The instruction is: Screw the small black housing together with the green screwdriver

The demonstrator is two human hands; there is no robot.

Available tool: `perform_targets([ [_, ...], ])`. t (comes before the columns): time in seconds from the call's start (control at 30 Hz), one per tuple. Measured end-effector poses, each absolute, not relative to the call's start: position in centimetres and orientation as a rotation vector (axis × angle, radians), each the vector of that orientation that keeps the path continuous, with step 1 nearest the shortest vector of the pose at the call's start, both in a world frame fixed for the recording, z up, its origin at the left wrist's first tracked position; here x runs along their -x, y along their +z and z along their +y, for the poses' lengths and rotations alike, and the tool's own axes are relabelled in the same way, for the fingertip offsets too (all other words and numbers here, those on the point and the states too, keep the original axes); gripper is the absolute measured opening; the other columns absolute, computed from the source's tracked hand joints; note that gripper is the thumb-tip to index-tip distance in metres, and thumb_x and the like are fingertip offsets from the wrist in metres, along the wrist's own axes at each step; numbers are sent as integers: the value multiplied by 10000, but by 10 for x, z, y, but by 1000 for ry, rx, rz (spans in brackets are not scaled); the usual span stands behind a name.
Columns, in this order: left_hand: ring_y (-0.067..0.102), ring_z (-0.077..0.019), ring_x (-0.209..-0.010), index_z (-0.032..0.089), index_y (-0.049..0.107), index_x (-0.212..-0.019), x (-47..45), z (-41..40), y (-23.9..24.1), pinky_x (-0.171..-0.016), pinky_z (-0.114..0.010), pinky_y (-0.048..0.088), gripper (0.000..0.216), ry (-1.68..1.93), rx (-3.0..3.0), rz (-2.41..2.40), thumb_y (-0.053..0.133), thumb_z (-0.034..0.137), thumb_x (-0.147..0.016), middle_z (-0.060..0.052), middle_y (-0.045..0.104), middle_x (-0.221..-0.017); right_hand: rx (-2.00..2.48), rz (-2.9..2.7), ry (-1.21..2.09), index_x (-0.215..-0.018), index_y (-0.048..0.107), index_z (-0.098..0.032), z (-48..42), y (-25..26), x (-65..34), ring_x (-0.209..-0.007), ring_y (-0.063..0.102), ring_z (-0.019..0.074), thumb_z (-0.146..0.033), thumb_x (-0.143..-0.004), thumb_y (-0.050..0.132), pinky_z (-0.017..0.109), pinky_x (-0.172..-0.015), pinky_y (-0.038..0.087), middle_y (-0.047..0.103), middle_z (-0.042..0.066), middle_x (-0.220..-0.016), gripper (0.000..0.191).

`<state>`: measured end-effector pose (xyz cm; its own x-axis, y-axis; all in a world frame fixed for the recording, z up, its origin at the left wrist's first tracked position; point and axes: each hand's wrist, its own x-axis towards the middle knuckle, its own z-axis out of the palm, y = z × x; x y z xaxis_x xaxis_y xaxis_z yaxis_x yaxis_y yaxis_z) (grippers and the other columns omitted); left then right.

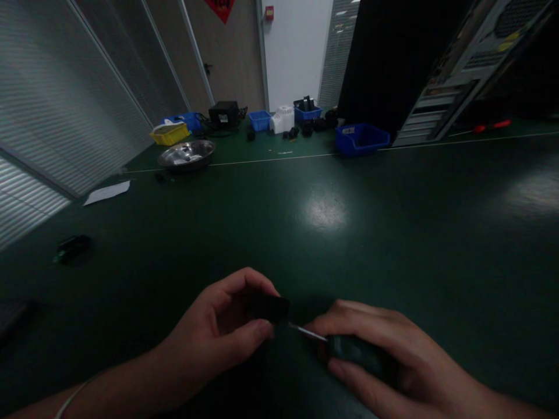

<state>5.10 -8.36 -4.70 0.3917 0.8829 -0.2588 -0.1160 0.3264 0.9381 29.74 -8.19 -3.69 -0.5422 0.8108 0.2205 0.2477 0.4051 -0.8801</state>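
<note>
Low over the dark green table, my left hand pinches a small black block-shaped part between thumb and fingers. My right hand is wrapped round the dark handle of a small screwdriver. Its thin metal shaft points left and its tip meets the black part. Both hands are close together near the table's front edge.
At the back stand a metal bowl, a yellow bin, several blue bins, a black box and a white device. A computer case leans at the back right. A paper and a small dark object lie at the left.
</note>
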Motion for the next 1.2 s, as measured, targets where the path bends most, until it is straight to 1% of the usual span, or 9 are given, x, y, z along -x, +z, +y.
perform_targets([
  [0.1,598,-112,-787,236,713,-965,-51,-82,-47,-716,-196,482,177,855,-1010,913,790,260,-807,16,653,-931,957,-2005,1067,-993,736,-289,-83,-38,-296,-642,722,149,-43,-739,635,188,-624,588,760,-22,-787,368],
  [0.2,660,-191,-998,225,726,-946,-53,-80,-46,-890,-293,504,94,897,-981,854,734,191,-859,-30,683,-1111,960,-2011,1050,-1030,729,-299,-83,-39,-295,-656,729,145,-46,-749,638,179,-627,587,768,-26,-815,389],
  [0.27,670,-238,-1066,220,721,-955,-54,-79,-45,-937,-354,501,91,881,-933,815,704,167,-883,-58,716,-1136,922,-2021,1050,-1042,730,-303,-83,-39,-297,-655,731,141,-37,-743,641,172,-618,585,770,-30,-817,409],
  [0.47,674,-163,-783,169,720,-954,-59,-75,-46,-742,-269,510,136,890,-870,767,739,276,-872,-42,746,-869,983,-2036,1052,-1050,734,-296,-86,-37,-301,-759,759,182,-50,-763,635,197,-637,601,791,-1,-876,390],
  [0.73,549,-132,-697,197,742,-993,-57,-78,-46,-676,-251,416,212,921,-838,876,793,301,-815,7,656,-739,985,-2030,1085,-1059,734,-299,-87,-35,-299,-690,736,165,-40,-762,633,202,-645,597,772,-12,-832,407],
  [0.83,588,-159,-769,166,737,-959,-57,-77,-45,-735,-267,441,195,908,-807,844,779,291,-815,-26,691,-799,991,-2021,1104,-1023,742,-289,-88,-35,-300,-688,733,161,-48,-763,638,196,-656,594,766,-13,-818,370],
  [0.97,655,-231,-903,121,714,-979,-58,-77,-45,-819,-330,481,169,874,-861,753,663,249,-882,-99,724,-943,947,-2022,1093,-1068,738,-302,-88,-36,-300,-706,740,157,-19,-739,641,186,-648,588,772,-20,-832,445],
  [1.07,679,-215,-801,127,699,-936,-57,-78,-46,-736,-327,502,134,841,-878,721,659,248,-897,-85,723,-870,913,-2029,1111,-1050,748,-303,-87,-35,-299,-691,740,158,-13,-726,638,184,-622,585,774,-21,-811,449],
  [1.2,641,-176,-734,172,678,-1022,-56,-78,-49,-681,-297,481,155,835,-837,720,665,258,-894,-49,693,-851,942,-2030,1102,-1033,753,-301,-88,-33,-299,-677,741,172,-50,-745,642,204,-616,597,778,-9,-805,398],
])
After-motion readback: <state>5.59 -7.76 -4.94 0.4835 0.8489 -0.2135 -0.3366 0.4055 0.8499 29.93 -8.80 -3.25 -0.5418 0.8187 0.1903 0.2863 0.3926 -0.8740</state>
